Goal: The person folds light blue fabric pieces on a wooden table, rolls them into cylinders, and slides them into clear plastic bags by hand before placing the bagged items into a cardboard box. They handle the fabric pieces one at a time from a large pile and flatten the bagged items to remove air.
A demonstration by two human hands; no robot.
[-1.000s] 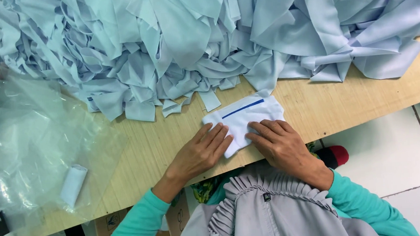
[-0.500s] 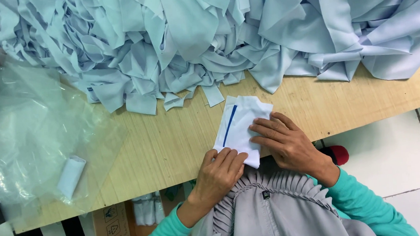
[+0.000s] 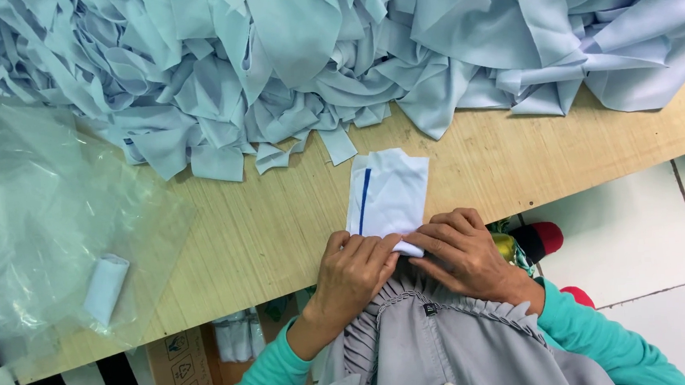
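- I see a clear plastic bag (image 3: 51, 226) spread over the left end of the wooden table (image 3: 265, 229), crinkled and see-through, with a small pale blue fabric roll (image 3: 106, 288) inside it.
- Under the table edge I see a brown cardboard box (image 3: 187, 372), its side bearing dark blue handling symbols (image 3: 183, 371) stacked one above another.

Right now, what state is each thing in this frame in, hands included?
White cloth piece with blue stripe: folded, flat on the table, near edge pinched by both hands.
Left hand: fingers pressing the cloth's near edge.
Right hand: fingers on the same edge.
Pale blue fabric pile: heaped loose.
Clear plastic bag: crumpled, holding a rolled cloth piece.
Wooden table: bare in front.
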